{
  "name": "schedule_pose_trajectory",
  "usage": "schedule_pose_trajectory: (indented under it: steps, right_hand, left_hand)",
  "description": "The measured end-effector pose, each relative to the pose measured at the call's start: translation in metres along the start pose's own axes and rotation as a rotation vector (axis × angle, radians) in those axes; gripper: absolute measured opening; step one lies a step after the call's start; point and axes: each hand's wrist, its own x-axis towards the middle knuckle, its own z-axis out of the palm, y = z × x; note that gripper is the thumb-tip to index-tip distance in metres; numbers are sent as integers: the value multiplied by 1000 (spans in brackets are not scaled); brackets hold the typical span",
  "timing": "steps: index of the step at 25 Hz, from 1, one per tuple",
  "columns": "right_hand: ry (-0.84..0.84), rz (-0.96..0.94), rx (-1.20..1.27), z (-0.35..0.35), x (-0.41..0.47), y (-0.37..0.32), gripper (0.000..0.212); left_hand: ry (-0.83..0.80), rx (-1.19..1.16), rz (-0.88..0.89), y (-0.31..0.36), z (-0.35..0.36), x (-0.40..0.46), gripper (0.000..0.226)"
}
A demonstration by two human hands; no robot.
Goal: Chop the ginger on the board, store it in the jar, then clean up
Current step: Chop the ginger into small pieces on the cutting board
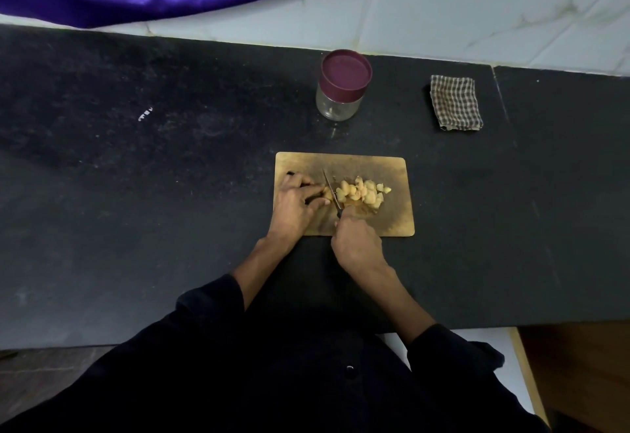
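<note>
— Ginger status?
— Chopped ginger pieces (361, 191) lie in a heap at the middle of the wooden cutting board (392, 173). One uncut end sits at the heap's left edge, under the left hand's fingertips.
— Hands?
— Left hand (296, 204), fingers curled, pinches that end. Right hand (356, 243), at the board's near edge, grips a knife (332, 191); the blade stands between left fingertips and heap.
— Surroundings?
— Beyond the board, a glass jar (339, 105) with maroon lid (346, 73) on. Right of the jar, a folded checked cloth (455, 103). All on a black counter (136, 194).
</note>
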Motion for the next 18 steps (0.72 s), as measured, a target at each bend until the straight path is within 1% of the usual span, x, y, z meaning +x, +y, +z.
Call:
schedule_pose_trajectory:
  steps: [6, 9, 14, 18]
  right_hand:
    - [-47, 23, 29, 0, 2, 1, 24]
    - [-64, 22, 71, -5, 3, 7, 25]
    - [-18, 23, 162, -5, -1, 13, 25]
    - [27, -11, 184, -2, -7, 13, 21]
  left_hand:
    - [9, 34, 13, 1, 0, -2, 31]
    - [-18, 47, 9, 2, -1, -2, 31]
    - [-41, 55, 21, 1, -5, -1, 30]
    - [-32, 71, 21, 2, -5, -1, 31]
